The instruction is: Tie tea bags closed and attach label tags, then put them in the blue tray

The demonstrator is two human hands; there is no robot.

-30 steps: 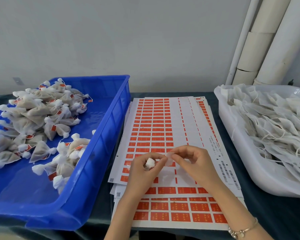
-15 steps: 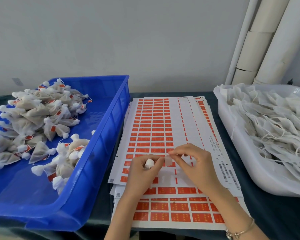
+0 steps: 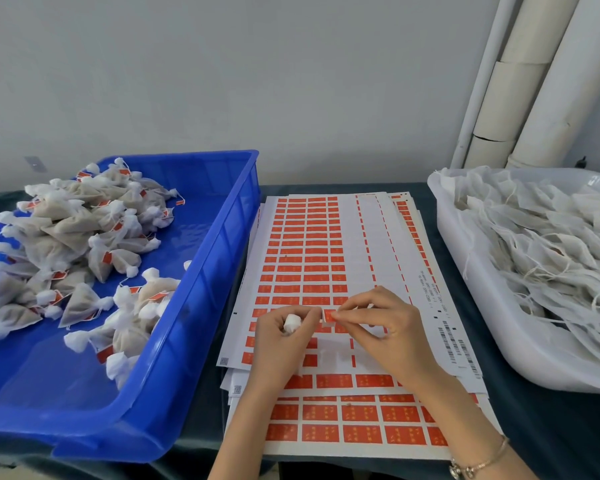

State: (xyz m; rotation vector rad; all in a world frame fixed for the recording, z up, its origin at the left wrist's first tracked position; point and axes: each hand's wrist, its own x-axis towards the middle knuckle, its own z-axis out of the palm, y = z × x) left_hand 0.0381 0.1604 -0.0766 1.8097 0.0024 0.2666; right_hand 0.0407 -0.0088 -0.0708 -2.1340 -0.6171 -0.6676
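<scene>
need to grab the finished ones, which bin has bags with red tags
The blue tray on the left: its tied bags carry red tags. The white tub on the right holds flat bags with loose strings.

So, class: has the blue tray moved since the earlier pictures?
No. The blue tray lies along the left edge of the label sheets, just as before.

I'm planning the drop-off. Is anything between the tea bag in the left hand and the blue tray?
Nothing loose does. The left hand holds the tea bag over the label sheets, right of the tray; only the tray's own side wall rises between them, so the bag must go over it. The right hand pinches a tag.
</scene>
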